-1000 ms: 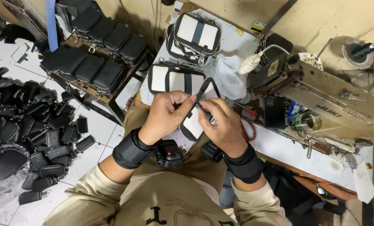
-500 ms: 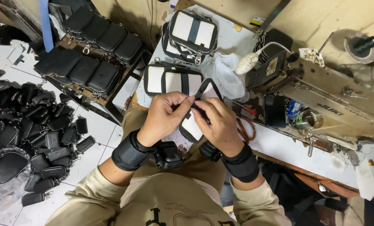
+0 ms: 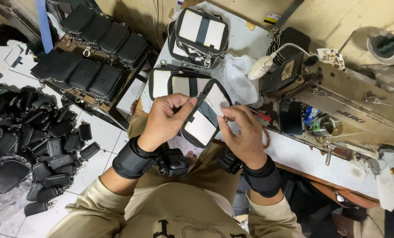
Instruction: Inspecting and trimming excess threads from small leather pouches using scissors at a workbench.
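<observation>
A small yellow-and-black label (image 3: pixel 272 18) sat on the wall above the table (image 3: pixel 294 154). Both the left hand (image 3: pixel 168 117) and the right hand (image 3: pixel 243 132) pinched a black-edged, cream-panelled pouch (image 3: pixel 202 121), tilted above the lap before the sewing machine (image 3: pixel 338 103).

Small pouch (image 3: pixel 202 123), black-edged with pale panels, held tilted between left hand (image 3: pixel 166 121) and right hand (image 3: pixel 244 134) above the lap. Two like pouches (image 3: pixel 200 33) on the worktable (image 3: pixel 302 158); sewing machine (image 3: pixel 338 105) to the right; black cases (image 3: pixel 29 132) heaped on the floor, left.

matt cloth pouch (image 3: pixel 204 118), metal sewing machine (image 3: pixel 351 108)
</observation>
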